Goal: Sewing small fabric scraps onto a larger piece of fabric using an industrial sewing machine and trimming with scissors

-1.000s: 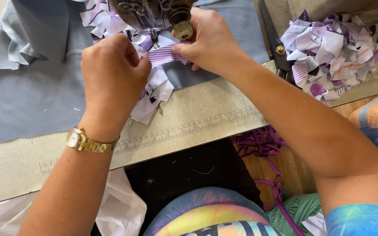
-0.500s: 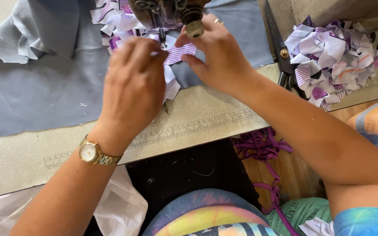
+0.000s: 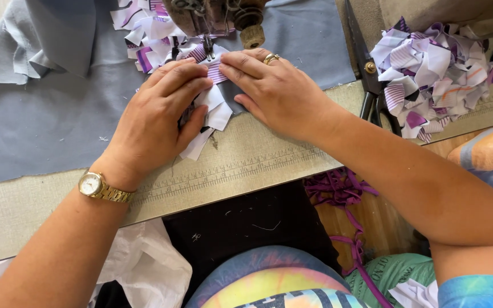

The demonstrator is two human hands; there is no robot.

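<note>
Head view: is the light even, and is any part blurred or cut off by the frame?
Head view: soft, even daylight, no glare; left hand and right hand sharp on the striped fabric piece; faint shadows under them; sewing machine cut off at the top edge.

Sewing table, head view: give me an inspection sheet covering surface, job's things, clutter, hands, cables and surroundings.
Surface: beige table with a printed ruler strip along its front edge, partly covered by grey cloth.
Job's things: small purple-striped fabric piece lies under the sewing machine foot; white pieces trail below it.
Clutter: pile of purple and white scraps at right; black scissors beside it; more scraps behind the machine.
Hands: left hand and right hand both press flat on the fabric, no closed grip; watch on the left wrist, ring on the right.
Cables: nothing seen.
Surroundings: purple strips hang below the table edge.
</note>
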